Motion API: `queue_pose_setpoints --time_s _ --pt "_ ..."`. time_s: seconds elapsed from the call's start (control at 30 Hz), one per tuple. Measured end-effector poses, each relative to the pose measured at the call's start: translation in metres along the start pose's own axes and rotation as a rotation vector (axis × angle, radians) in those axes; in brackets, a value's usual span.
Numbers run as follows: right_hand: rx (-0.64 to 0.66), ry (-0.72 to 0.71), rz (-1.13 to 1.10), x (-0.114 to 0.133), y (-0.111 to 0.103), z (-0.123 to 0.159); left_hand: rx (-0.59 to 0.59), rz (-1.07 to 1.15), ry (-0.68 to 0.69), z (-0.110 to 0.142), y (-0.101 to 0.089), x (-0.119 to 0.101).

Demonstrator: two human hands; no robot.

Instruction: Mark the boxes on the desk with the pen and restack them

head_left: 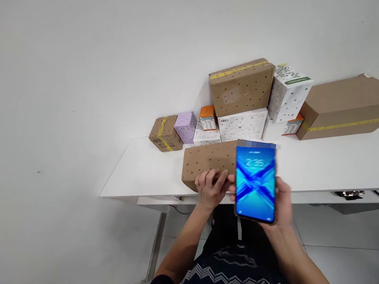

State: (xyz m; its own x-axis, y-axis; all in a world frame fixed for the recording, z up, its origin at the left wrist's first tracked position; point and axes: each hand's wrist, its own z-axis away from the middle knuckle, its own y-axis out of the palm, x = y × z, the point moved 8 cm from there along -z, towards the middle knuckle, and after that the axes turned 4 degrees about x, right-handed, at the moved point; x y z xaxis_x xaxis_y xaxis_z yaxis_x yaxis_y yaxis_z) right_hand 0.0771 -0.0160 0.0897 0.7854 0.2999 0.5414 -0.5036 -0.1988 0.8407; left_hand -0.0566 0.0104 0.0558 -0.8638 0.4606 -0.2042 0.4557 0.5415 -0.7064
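Boxes on white table (334,162), contents hidden: taped large brown box (342,109) at right, upright dotted carton (242,90), white box (289,99) with green lettering, purple box (185,127), small taped box (166,133). Dotted brown box (204,160) lies at the front, plain brown with dark spots. Left hand (211,190) has fingers spread on it; can't tell if gripping. Right hand (284,204) holds phone (256,184) by its sides, over the table's front edge; screen lit blue, X pattern, clock 2:35.

Pale wall (64,49), white table (335,155), tiled floor (342,262)
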Motion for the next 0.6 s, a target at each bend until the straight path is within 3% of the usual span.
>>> queue_pose_setpoints --time_s 0.07,0.17,0.23,0.3,0.43,0.6 --pt "-0.137 -0.204 0.181 0.038 -0.029 0.009 -0.113 -0.131 0.091 -0.005 -0.016 -0.005" --pt "-0.474 -0.478 0.553 0.087 -0.085 0.028 -0.174 -0.225 0.124 -0.006 -0.033 0.004" --pt "-0.765 -0.525 0.908 0.106 -0.123 0.040 -0.199 -0.268 0.107 -0.004 -0.041 0.019" --pt "-0.957 -0.418 1.256 0.111 -0.152 0.042 -0.211 -0.301 0.065 0.000 -0.050 0.042" --pt "-0.982 -0.254 1.669 0.103 -0.183 0.028 -0.123 -0.351 -0.174 0.011 -0.070 0.109" --pt "-1.005 -0.297 2.059 0.094 -0.184 0.012 0.027 -0.575 -0.576 0.030 -0.116 0.195"
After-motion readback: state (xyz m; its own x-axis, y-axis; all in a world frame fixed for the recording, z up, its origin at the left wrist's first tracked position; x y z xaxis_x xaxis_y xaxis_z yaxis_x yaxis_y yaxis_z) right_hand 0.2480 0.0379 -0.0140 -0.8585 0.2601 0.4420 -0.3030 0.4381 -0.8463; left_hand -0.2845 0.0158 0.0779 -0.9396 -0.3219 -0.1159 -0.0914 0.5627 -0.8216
